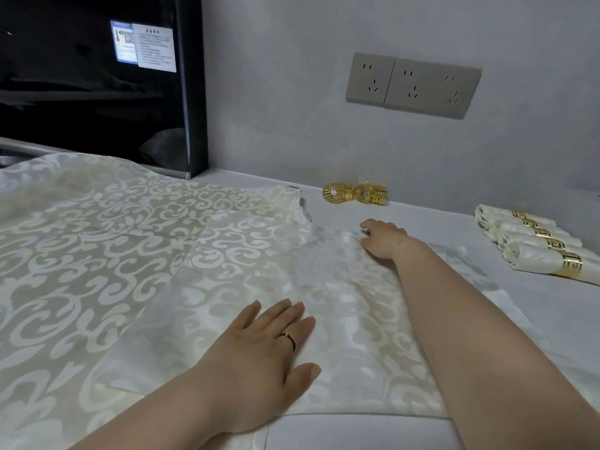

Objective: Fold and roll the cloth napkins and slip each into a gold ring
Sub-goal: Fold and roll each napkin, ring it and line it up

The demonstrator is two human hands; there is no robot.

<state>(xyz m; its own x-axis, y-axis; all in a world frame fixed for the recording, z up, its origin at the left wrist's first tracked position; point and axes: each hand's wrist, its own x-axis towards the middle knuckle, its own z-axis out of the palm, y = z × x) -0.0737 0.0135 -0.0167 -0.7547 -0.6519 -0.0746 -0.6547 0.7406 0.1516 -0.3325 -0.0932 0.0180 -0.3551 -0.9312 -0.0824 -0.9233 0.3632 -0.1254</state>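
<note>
A cream damask napkin point(341, 306) lies folded on the white counter in front of me. My left hand point(259, 352) rests flat on its near left part, fingers spread, a thin ring on one finger. My right hand point(383, 238) reaches to the napkin's far edge, fingers bent down onto the cloth. Two loose gold rings point(355, 193) sit by the wall behind it. Several rolled napkins in gold rings point(539, 245) lie in a row at the right.
More cream napkins point(81, 254) lie spread over the left of the counter point(422, 209). A black appliance point(97, 92) stands at the back left. A grey wall with three sockets point(412, 86) closes the back.
</note>
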